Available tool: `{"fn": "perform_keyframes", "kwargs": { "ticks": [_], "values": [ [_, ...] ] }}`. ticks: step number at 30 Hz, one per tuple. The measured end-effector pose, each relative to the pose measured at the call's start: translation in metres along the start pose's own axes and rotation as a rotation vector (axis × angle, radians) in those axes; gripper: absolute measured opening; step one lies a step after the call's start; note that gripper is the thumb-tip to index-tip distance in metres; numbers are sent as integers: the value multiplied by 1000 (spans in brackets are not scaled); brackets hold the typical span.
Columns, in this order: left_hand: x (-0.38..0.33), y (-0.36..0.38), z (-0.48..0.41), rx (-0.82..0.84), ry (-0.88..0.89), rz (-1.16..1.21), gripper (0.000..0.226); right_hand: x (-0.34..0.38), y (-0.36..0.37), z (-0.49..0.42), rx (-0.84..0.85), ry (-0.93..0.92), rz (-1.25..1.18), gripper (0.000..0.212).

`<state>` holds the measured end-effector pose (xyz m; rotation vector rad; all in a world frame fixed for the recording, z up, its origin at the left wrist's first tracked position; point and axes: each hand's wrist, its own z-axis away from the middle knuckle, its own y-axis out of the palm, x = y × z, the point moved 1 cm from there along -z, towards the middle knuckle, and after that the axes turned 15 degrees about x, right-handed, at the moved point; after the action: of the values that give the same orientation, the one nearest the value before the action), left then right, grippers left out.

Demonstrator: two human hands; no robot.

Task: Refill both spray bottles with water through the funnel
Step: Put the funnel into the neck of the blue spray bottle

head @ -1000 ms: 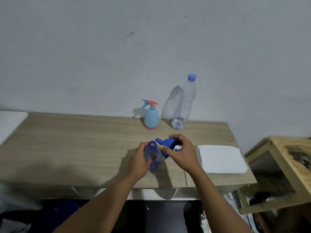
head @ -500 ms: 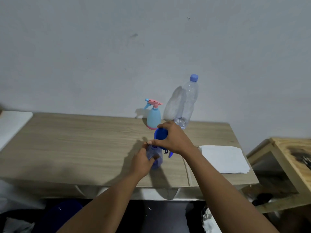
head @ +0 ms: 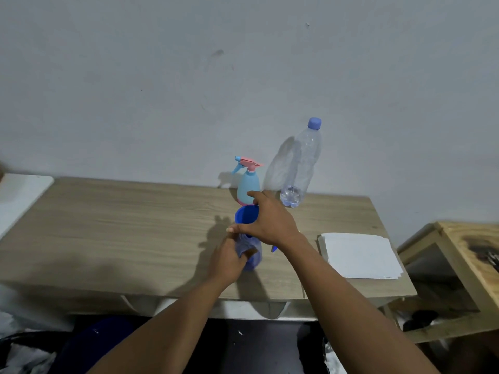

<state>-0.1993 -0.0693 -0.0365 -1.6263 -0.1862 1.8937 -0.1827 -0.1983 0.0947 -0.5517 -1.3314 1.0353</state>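
Note:
A translucent blue spray bottle (head: 252, 255), its spray head off, stands near the table's front edge. My left hand (head: 228, 259) grips its body. A blue funnel (head: 245, 215) sits upright at the bottle's neck, and my right hand (head: 271, 221) holds it around its cone. A small blue piece (head: 273, 248) of the removed spray head pokes out on the table under my right wrist. A light-blue spray bottle with a pink trigger (head: 248, 184) stands at the back by the wall. To the right of it stands a clear water bottle with a blue cap (head: 303, 163), capped.
The wooden table (head: 135, 233) runs along a grey wall. A stack of white paper sheets (head: 359, 255) lies at the table's right end. A wooden frame stand (head: 459, 265) is off the right edge, and a white surface (head: 19, 195) lies to the left.
My right hand lifted the funnel off the table and brought it upright onto the blue bottle's neck. My left hand kept its grip on the bottle.

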Motion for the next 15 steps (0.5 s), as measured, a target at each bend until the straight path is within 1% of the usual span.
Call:
{"fn": "perform_keyframes", "kwargs": {
  "ticks": [5, 7, 10, 12, 15],
  "values": [
    [-4, -1, 3, 12, 36, 38, 49, -5, 0, 5, -60, -6, -143, 104],
    [-5, -1, 5, 15, 63, 51, 54, -11, 2, 8, -126, 17, -262, 100],
    [-4, 3, 10, -19, 82, 67, 70, -32, 11, 13, -262, 43, -533, 81],
    [-1, 10, 19, -99, 73, 44, 67, -51, 21, 18, -341, 79, -638, 72],
    [5, 29, 40, -269, 31, -63, 46, -85, 43, 30, -363, 178, -675, 55]
  ]
}}
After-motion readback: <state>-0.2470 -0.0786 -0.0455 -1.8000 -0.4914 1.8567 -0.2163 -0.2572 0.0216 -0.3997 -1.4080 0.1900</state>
